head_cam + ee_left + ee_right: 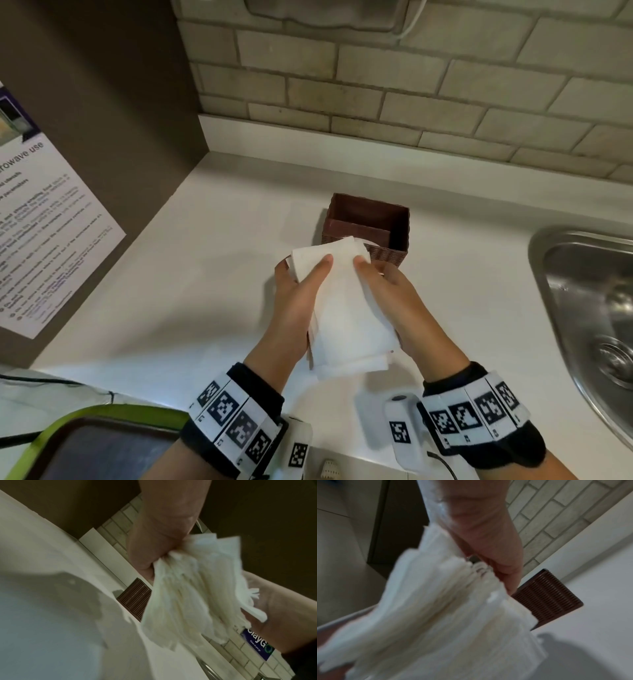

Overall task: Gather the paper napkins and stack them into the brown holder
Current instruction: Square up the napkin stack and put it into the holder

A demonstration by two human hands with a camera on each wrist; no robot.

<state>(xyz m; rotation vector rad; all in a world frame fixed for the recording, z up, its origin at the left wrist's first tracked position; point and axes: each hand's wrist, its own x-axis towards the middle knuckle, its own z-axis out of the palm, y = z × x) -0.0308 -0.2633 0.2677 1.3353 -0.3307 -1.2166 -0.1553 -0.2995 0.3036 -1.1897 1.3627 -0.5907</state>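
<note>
Both hands on one bundle. Left hand (294, 301) grips the stack of paper napkins (346, 308) from its 9 o'clock side, thumb laid across the top sheet, fingers under. Right hand (394, 291) clamps the 3 o'clock side the same way, thumb on top near the far edge. Holding from both flanks looks meant to square the loose edges and stop sheets fanning out; the wrist views show the layered edges ragged and splayed, so the stack is not yet tidy.

Stack held clear of the white desk (205, 274), tilted, its far end pointing to 12 o'clock and overlapping the near rim of the brown holder (370, 219). The holder sits on the desk just beyond the hands, open top up; its inside appears empty, though the near corner is hidden by the napkins, so I cannot be sure.

Steel sink (589, 308) at 3 o'clock, well apart. Printed notice (51, 222) on the panel at 9 o'clock. Tiled wall (376, 85) behind.

Judgement: gathering done, insertion pending. The next move needs the far end lowered inside the rim without the outer sheets catching.
</note>
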